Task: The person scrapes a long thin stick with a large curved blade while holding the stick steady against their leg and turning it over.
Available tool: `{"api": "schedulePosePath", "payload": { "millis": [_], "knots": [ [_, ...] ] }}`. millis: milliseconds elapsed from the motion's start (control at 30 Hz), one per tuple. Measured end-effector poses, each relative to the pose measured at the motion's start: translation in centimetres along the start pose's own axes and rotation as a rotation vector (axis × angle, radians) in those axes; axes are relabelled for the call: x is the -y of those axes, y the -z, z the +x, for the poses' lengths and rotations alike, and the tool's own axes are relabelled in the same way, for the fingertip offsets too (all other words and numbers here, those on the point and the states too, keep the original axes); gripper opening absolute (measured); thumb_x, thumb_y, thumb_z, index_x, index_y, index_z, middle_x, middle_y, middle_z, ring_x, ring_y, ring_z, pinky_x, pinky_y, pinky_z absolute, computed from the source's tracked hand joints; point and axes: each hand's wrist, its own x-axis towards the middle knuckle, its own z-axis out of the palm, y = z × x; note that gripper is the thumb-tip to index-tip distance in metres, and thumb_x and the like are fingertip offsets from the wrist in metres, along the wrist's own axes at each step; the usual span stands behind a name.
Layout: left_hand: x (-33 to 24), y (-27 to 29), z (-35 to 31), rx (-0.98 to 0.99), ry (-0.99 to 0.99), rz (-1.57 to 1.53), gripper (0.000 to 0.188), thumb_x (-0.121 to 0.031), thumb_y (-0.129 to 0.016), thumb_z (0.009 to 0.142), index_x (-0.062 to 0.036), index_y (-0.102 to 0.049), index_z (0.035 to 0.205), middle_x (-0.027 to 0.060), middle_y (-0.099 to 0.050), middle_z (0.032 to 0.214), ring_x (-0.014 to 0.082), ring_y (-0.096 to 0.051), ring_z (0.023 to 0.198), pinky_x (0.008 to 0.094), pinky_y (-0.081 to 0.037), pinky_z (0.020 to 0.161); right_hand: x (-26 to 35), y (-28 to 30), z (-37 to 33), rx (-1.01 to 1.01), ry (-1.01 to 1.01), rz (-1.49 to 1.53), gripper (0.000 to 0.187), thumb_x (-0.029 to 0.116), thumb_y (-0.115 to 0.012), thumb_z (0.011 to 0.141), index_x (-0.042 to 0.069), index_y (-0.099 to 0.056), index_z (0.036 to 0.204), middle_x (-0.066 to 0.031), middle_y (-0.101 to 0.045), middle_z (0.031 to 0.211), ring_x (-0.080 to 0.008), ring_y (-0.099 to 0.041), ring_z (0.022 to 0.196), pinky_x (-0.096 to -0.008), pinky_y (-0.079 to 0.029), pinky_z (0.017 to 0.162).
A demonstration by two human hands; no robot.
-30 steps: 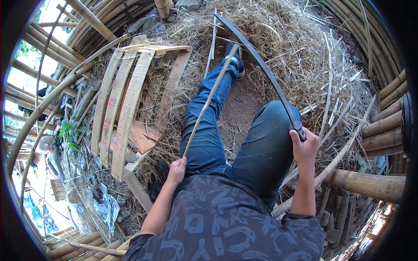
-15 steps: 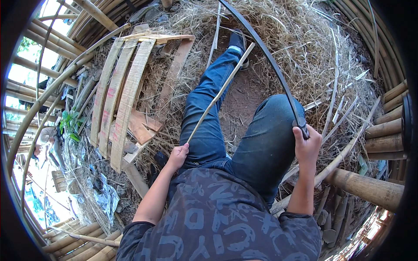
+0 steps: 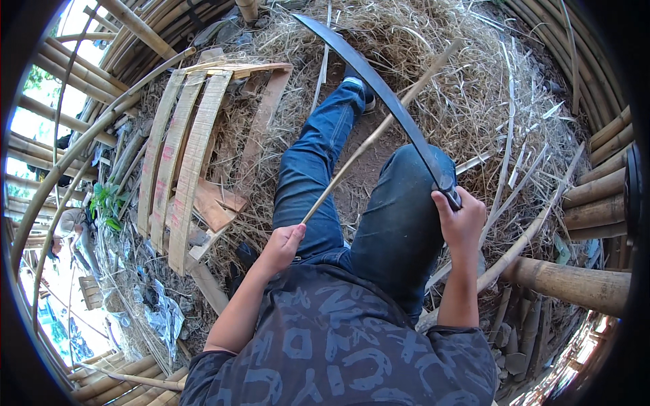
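Pinching with fingers and thumb of the left hand (image 3: 281, 249), at half past seven on the clock face: the near end of a slim, straight, pale tan wooden stick (image 3: 367, 147), slanting up toward one o'clock. Gripping with fingers wrapped snugly in the right hand (image 3: 464, 223), at half past three: the short dark handle of a long, dark grey, curved metal blade (image 3: 380, 84), with tip toward twelve. Crossing over the stick around one o'clock as seen from above; impossible to tell whether touching. Best judged as a step of lining up blade with stick; calls next for a firm hold on both, and for keeping the edge clear of the bent right knee in blue denim (image 3: 413, 179). Surrounded by dry, yellowish straw (image 3: 467, 101) at two o'clock and a rough, pale, slatted wooden frame (image 3: 200, 169) at nine to ten
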Motion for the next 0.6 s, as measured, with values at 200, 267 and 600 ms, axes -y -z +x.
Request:
{"api": "schedulePosePath", "payload": {
  "millis": [200, 267, 600],
  "knots": [
    [-2.6, -1.9, -2.2, 0.024, -0.08, 0.176, 0.036, -0.025, -0.044, 0.1, 0.0043, -0.051, 0.079, 0.0041, -0.037, 0.056, 0.0099, -0.033, 0.057, 0.0295, -0.034, 0.05, -0.4, 0.0, 0.0, -0.029, 0.021, 0.004, 0.064, 0.066, -0.063, 0.074, 0.004, -0.055, 0.06, -0.013, -0.053, 0.051, -0.0357, -0.059, 0.054, -0.0395, -0.044, 0.052],
    [-3.2, -2.3, -2.5, 0.043, -0.074, 0.211, 0.035, -0.024, -0.044, 0.099, 0.0051, -0.052, 0.081, 0.0091, -0.036, 0.056, 0.0127, -0.035, 0.054, 0.0318, -0.036, 0.05, -0.5, 0.0, 0.0, -0.034, 0.017, 0.011, 0.064, 0.066, -0.063, 0.073, 0.004, -0.056, 0.06, -0.0131, -0.053, 0.051, -0.0356, -0.059, 0.054, -0.0395, -0.044, 0.052],
    [-5.4, -2.2, -3.5, 0.047, -0.098, 0.326, 0.033, -0.023, -0.045, 0.098, 0.0027, -0.052, 0.079, 0.0172, -0.042, 0.056, 0.0286, -0.037, 0.048, 0.0361, -0.038, 0.049, -0.7, 0.1, 0.1, -0.004, 0.018, -0.031, 0.065, 0.068, -0.062, 0.073, 0.005, -0.057, 0.06, -0.0141, -0.054, 0.051, -0.0361, -0.059, 0.054, -0.0406, -0.045, 0.052]
  ]
}}
